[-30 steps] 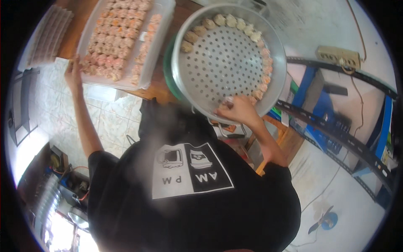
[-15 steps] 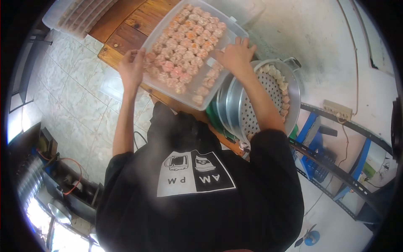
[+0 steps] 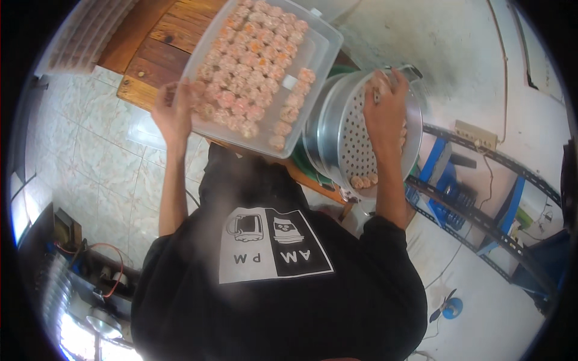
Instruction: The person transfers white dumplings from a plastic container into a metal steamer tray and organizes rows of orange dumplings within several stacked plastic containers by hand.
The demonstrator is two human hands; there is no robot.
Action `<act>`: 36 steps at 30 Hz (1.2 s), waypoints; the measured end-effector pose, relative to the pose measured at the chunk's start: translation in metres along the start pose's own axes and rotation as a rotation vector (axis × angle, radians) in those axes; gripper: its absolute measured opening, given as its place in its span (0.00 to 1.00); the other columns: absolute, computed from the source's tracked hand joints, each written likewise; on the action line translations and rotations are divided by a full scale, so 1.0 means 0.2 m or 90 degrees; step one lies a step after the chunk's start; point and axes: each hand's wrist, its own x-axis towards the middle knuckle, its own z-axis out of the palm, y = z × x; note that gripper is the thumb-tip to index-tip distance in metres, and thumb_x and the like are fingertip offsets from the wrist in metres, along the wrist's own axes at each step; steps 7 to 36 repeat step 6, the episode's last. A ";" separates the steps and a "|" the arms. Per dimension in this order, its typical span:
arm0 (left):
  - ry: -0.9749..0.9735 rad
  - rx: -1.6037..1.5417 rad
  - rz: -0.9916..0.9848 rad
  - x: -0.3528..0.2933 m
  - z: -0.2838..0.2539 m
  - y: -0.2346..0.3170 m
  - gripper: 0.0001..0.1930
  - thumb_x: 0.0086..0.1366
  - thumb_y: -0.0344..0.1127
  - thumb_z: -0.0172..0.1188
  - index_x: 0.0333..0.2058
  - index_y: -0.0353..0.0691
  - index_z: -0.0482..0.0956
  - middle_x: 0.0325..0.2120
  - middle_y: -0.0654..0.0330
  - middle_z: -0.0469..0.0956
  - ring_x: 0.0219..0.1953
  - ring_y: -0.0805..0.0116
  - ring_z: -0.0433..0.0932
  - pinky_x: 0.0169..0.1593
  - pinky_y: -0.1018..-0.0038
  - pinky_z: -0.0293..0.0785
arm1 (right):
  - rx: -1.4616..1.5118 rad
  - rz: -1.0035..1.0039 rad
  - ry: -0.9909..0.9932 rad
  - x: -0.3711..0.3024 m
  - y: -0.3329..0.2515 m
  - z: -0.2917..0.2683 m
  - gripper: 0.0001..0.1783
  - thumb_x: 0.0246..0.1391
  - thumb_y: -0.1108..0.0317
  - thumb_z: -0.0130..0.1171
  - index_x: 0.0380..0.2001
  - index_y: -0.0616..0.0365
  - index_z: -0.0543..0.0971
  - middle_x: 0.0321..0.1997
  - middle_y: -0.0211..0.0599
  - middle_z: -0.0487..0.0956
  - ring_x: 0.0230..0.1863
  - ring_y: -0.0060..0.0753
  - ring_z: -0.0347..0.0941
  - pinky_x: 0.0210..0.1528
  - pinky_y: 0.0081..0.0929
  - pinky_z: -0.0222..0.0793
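A clear plastic container (image 3: 328, 48) with rows of pinkish, orange-topped meat dumplings (image 3: 253, 60) sits on the wooden table. My left hand (image 3: 171, 114) is closed at its left rim, fingers slightly blurred. To the right stands a metal steamer pot with a perforated tray (image 3: 355, 129) that looks tilted in this view. Dumplings line part of the tray's edge, with several (image 3: 364, 180) at the near side. Over the tray's far part is my right hand (image 3: 385, 111), fingers closed around what looks like a dumpling (image 3: 379, 84). It covers part of the dumpling row along the right edge.
Another container of dumplings (image 3: 90, 30) is at the far left, beside the wooden table (image 3: 159, 66). A lid-like clear plastic piece (image 3: 144, 132) lies left of the table. A dark metal rack (image 3: 475, 207) and a wall socket strip (image 3: 475, 133) are on the right.
My right hand has moved right, from the dumpling container to over the steamer tray. My left hand stays at the container's left rim. The whole view has shifted slightly.
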 end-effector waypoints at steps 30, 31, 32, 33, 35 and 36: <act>-0.003 0.082 0.041 0.07 0.00 -0.11 0.18 0.66 0.46 0.69 0.40 0.33 0.86 0.25 0.60 0.83 0.28 0.77 0.76 0.34 0.79 0.71 | -0.050 0.197 -0.514 -1.03 0.70 0.16 0.24 0.57 0.66 0.65 0.58 0.54 0.80 0.59 0.64 0.76 0.49 0.60 0.81 0.52 0.45 0.78; -0.003 0.082 0.041 0.07 0.00 -0.11 0.18 0.66 0.46 0.69 0.40 0.33 0.86 0.25 0.60 0.83 0.28 0.77 0.76 0.34 0.79 0.71 | -0.050 0.197 -0.514 -1.03 0.70 0.16 0.24 0.57 0.66 0.65 0.58 0.54 0.80 0.59 0.64 0.76 0.49 0.60 0.81 0.52 0.45 0.78; -0.003 0.082 0.041 0.07 0.00 -0.11 0.18 0.66 0.46 0.69 0.40 0.33 0.86 0.25 0.60 0.83 0.28 0.77 0.76 0.34 0.79 0.71 | -0.050 0.197 -0.514 -1.03 0.70 0.16 0.24 0.57 0.66 0.65 0.58 0.54 0.80 0.59 0.64 0.76 0.49 0.60 0.81 0.52 0.45 0.78; -0.003 0.082 0.041 0.07 0.00 -0.11 0.18 0.66 0.46 0.69 0.40 0.33 0.86 0.25 0.60 0.83 0.28 0.77 0.76 0.34 0.79 0.71 | -0.050 0.197 -0.514 -1.03 0.70 0.16 0.24 0.57 0.66 0.65 0.58 0.54 0.80 0.59 0.64 0.76 0.49 0.60 0.81 0.52 0.45 0.78; -0.003 0.082 0.041 0.07 0.00 -0.11 0.18 0.66 0.46 0.69 0.40 0.33 0.86 0.25 0.60 0.83 0.28 0.77 0.76 0.34 0.79 0.71 | -0.050 0.197 -0.514 -1.03 0.70 0.16 0.24 0.57 0.66 0.65 0.58 0.54 0.80 0.59 0.64 0.76 0.49 0.60 0.81 0.52 0.45 0.78; -0.003 0.082 0.041 0.07 0.00 -0.11 0.18 0.66 0.46 0.69 0.40 0.33 0.86 0.25 0.60 0.83 0.28 0.77 0.76 0.34 0.79 0.71 | -0.050 0.197 -0.514 -1.03 0.70 0.16 0.24 0.57 0.66 0.65 0.58 0.54 0.80 0.59 0.64 0.76 0.49 0.60 0.81 0.52 0.45 0.78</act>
